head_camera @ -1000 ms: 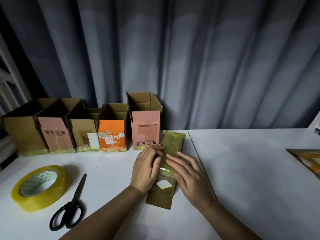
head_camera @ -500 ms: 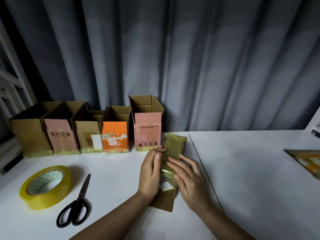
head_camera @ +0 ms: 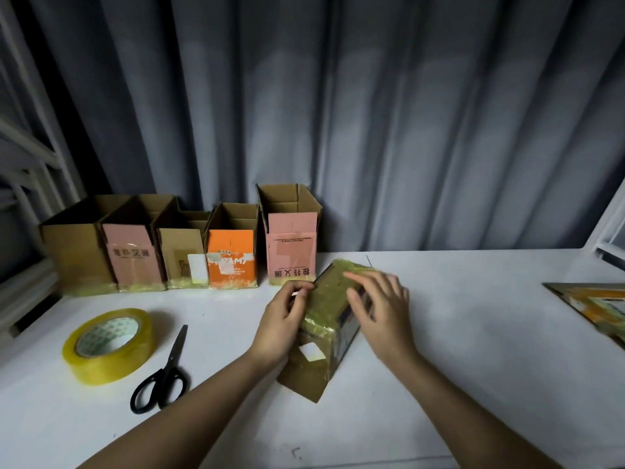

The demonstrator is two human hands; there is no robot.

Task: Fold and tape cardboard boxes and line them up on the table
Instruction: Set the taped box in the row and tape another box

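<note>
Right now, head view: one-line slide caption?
Both hands press tape onto a cardboard box beside five finished boxes.

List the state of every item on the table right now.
Box in hand: on its side, taped end up, both hands on it.
Five lined-up boxes: upright, tops open.
Tape roll: lying flat, untouched.
Scissors: closed, untouched.
Flat cardboard: unfolded, far right.
</note>
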